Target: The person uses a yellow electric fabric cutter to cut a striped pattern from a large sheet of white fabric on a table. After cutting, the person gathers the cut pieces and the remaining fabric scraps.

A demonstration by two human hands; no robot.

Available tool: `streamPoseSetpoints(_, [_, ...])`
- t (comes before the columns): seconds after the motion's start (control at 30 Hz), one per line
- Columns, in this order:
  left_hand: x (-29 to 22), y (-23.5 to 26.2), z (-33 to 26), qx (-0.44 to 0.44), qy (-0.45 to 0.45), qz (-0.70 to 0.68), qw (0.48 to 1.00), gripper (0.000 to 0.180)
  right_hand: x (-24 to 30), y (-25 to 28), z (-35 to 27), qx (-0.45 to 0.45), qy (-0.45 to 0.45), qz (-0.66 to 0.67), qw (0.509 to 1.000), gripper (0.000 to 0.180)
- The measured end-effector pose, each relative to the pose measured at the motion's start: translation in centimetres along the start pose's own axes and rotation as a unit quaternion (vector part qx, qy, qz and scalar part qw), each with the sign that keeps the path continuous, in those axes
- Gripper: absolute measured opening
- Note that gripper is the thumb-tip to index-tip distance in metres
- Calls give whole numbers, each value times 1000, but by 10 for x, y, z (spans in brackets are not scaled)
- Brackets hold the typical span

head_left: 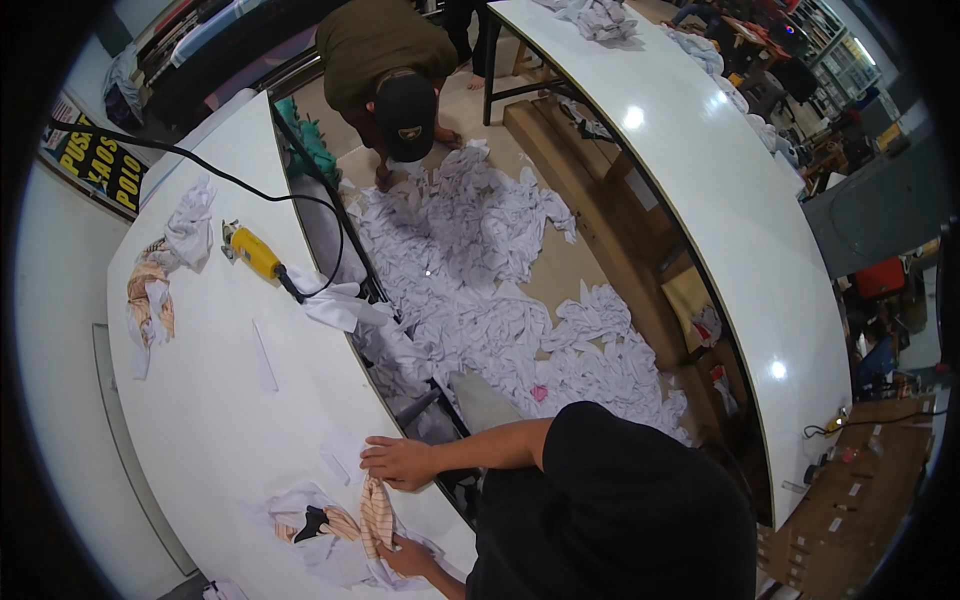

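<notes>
The scene is brightly and evenly lit from overhead. Two small round glare spots sit on the glossy right desk (pixel 700 170), one toward 1 o'clock and one toward 4 o'clock, with a softer sheen between them. The left desk (pixel 210 400) reads near white, almost washed out, so pale scraps on it lose contrast. Shadows are soft and short; the darkest area lies under the desk edges at the centre gap. A black vignette rings the frame, heaviest at 3 and 9 o'clock. Fisheye distortion bends both desk edges into strong arcs. The centre is fairly sharp; detail smears toward the rim, especially the shelves at 2 o'clock.
</notes>
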State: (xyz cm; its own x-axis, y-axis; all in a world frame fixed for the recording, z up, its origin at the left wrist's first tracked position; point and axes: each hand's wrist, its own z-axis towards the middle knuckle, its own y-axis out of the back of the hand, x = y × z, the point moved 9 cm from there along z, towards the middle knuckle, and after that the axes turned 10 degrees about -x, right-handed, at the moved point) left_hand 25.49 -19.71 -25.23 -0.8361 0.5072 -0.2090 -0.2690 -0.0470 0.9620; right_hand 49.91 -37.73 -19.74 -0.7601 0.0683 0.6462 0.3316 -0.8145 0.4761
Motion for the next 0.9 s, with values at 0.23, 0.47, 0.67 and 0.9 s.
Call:
streamPoseSetpoints(0.23, [-16, 14, -2, 12, 10, 5, 1000, 53, 0, 2, -1, -12, 5, -3, 1000, 28])
streamPoseSetpoints(0.47, [-28, 23, -3, -10, -17, -17, 1000, 49, 1, 4, 1, 10, -2, -10, 1000, 29])
streamPoseSetpoints(0.67, [-27, 22, -2, -19, -20, -13, 1000, 47, 0, 2, 1, 14, -2, -9, 1000, 28])
streamPoseSetpoints(0.9, [-16, 12, 1, -2, -19, -2, 1000, 50, 0, 4, 1, -5, -1, 5, 1000, 24])
